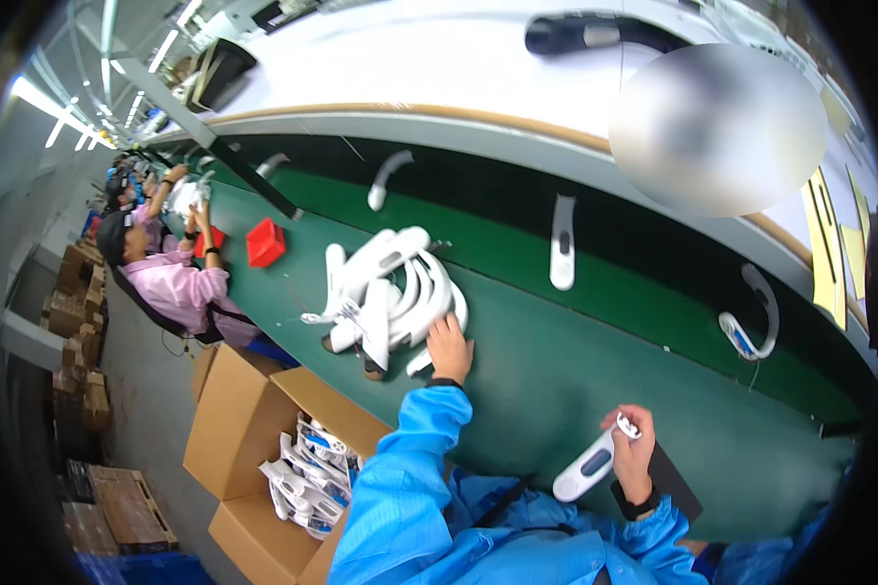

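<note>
White part (pixel 585 471) in right hand (pixel 634 456) slants, rounded end lower left

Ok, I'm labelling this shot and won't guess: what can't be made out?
In the head view:
White pile: lower pieces hidden by those on top.
Held white piece: partly covered by the right hand.
Carton: right side partly behind the blue left sleeve.
Upper right: a blurred patch hides what lies there.
</note>
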A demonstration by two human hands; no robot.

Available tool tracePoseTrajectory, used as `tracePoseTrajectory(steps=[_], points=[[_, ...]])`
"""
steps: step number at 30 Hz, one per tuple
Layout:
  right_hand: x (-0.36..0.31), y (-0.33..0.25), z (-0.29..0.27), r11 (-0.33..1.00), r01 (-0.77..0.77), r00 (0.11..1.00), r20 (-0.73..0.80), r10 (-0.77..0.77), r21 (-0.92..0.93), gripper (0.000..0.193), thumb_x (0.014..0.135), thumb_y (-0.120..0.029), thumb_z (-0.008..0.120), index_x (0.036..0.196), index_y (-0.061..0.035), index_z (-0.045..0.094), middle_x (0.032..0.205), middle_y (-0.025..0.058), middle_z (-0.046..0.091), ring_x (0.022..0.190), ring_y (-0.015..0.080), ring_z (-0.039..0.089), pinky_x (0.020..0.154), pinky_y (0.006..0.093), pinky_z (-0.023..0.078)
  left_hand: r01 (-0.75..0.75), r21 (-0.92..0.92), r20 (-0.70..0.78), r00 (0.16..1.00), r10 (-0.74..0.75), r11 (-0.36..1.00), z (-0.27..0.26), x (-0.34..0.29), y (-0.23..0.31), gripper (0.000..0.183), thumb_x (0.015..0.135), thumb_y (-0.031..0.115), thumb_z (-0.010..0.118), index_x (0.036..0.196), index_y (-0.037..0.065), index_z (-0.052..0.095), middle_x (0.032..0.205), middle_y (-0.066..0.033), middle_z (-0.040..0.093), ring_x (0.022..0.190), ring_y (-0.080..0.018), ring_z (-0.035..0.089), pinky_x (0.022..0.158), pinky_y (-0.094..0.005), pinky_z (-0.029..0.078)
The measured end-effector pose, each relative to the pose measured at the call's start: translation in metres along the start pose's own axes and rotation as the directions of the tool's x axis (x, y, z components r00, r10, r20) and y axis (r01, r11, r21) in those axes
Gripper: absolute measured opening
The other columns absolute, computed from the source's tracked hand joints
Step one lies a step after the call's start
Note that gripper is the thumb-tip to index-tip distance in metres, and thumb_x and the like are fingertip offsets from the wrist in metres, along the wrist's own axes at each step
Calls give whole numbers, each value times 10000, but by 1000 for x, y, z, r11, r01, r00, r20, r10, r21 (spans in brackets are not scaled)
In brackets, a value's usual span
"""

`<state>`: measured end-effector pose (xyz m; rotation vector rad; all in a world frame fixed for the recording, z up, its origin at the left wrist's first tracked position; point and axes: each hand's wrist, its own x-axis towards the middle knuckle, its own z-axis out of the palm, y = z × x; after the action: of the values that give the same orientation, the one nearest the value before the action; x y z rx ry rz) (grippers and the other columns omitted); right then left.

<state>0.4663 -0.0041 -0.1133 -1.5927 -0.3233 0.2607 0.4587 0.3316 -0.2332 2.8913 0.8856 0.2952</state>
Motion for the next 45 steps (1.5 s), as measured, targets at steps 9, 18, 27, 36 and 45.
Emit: tracePoseTrajectory(steps=[9, 18, 27, 36, 45], points=[[-14, -13, -13, 990, -131, 988, -75, 134, 47, 570, 789, 28, 465, 1326, -20, 278, 999, 106, 477, 833, 169, 529, 734, 279, 459, -29, -790, 45, 993, 105, 613, -45, -42, 58, 789, 740, 236, 689, 1358, 85, 224, 1044, -196, 574, 909, -334, 591, 774, -396, 491], [11, -31, -6, 984, -93, 986, 121, 112, -153, 668, 876, -156, 530, 1398, -36, 130, 960, 181, 568, 839, 293, 603, 741, 361, 466, 755, -638, 611, 615, 499, -149, -210, -83, 114, 671, 884, 251, 507, 1433, 198, 125, 797, -111, 526, 605, -176, 537, 551, -275, 473], [-17, -15, -20, 941, -278, 943, 134, 306, -190, 685, 885, -176, 523, 1396, -16, 96, 941, 219, 608, 799, 367, 612, 708, 402, 475, 787, -612, 665, 565, 489, -77, -209, -99, 131, 684, 871, 272, 532, 1425, 176, 142, 789, -108, 530, 604, -174, 549, 549, -268, 488], [-13, -19, -17, 926, 166, 978, 180, -109, -340, 715, 863, -127, 545, 1412, -52, 93, 876, 212, 597, 659, 311, 612, 634, 384, 488, 723, -687, 625, 639, 447, -74, -209, -99, 159, 597, 932, 335, 437, 1422, 147, 151, 818, -82, 508, 584, -139, 525, 509, -229, 466], [-10, -5, -33, 916, -161, 985, -9, 170, -368, 679, 868, -158, 537, 1391, -17, 126, 857, 225, 614, 740, 388, 610, 630, 443, 484, 734, -678, 624, 596, 505, -28, -224, -101, 170, 657, 913, 382, 467, 1425, 154, 124, 809, -76, 497, 576, -133, 525, 508, -231, 470]])
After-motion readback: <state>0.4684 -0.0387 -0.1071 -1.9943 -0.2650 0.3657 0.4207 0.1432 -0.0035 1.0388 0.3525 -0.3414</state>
